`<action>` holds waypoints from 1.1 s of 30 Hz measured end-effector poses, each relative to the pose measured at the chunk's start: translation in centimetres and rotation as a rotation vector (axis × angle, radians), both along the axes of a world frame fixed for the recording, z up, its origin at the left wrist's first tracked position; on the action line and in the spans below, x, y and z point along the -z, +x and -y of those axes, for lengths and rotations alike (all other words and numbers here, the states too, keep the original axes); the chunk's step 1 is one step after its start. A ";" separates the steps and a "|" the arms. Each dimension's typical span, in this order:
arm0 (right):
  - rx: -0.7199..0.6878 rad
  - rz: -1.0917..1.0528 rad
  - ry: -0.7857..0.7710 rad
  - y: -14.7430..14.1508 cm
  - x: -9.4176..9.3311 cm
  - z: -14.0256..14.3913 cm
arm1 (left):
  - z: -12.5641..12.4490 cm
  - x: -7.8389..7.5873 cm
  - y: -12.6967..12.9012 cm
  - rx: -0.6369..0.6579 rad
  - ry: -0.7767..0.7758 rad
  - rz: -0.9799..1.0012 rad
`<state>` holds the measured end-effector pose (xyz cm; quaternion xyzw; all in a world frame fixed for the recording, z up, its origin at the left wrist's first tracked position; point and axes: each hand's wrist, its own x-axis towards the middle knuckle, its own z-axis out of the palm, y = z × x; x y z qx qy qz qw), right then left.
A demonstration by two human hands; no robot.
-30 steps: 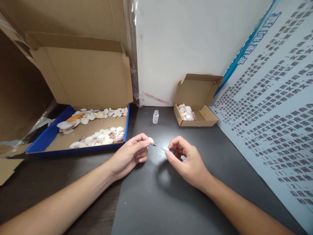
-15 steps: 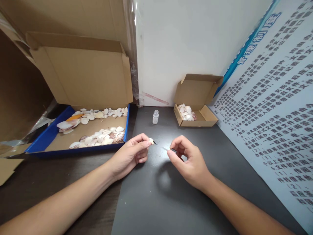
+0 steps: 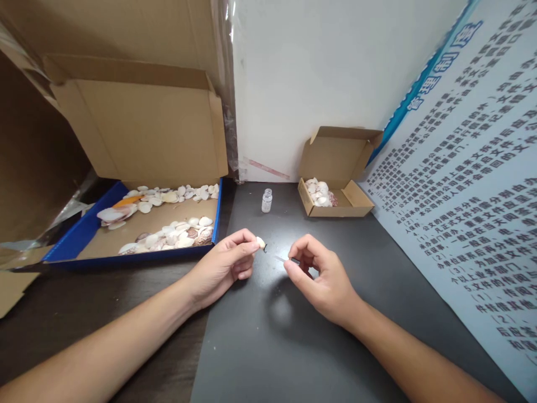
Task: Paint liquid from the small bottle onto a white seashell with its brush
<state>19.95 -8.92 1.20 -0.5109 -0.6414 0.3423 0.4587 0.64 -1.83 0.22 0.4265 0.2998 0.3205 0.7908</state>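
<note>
A single camera sits on the person's head, looking forward and down across the dark surface (image 3: 293,347) toward its far edge, where a white wall (image 3: 319,73) rises. It is close: both forearms enter from the bottom edge.

Seashells (image 3: 168,235) are lying in a blue-edged tray (image 3: 84,232) — a printed poster (image 3: 470,184) is leaning beside a small shell-filled carton (image 3: 335,184).

Brush (image 3: 282,258): we see only a thin sliver; its handle hides in the right hand (image 3: 323,280).
Brush tip: too small for us to tell.
Poster (image 3: 470,184): cut off at the right edge.
Big box (image 3: 138,123): we lose its top at the upper edge.
Forearms: cut off at the near edge.
</note>
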 end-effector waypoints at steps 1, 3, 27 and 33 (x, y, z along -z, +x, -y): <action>0.000 0.003 -0.004 0.0 0.0 0.0 | 0.0 0.0 0.0 0.004 -0.002 0.001; 0.010 0.009 -0.004 0.0 0.1 -0.1 | 0.0 0.0 0.0 0.011 -0.009 0.004; 0.075 0.033 0.024 0.1 0.1 0.0 | 0.0 0.1 0.0 0.067 0.007 -0.014; 0.039 0.018 0.052 0.0 0.1 0.1 | -0.1 0.3 -0.1 0.074 0.003 -0.005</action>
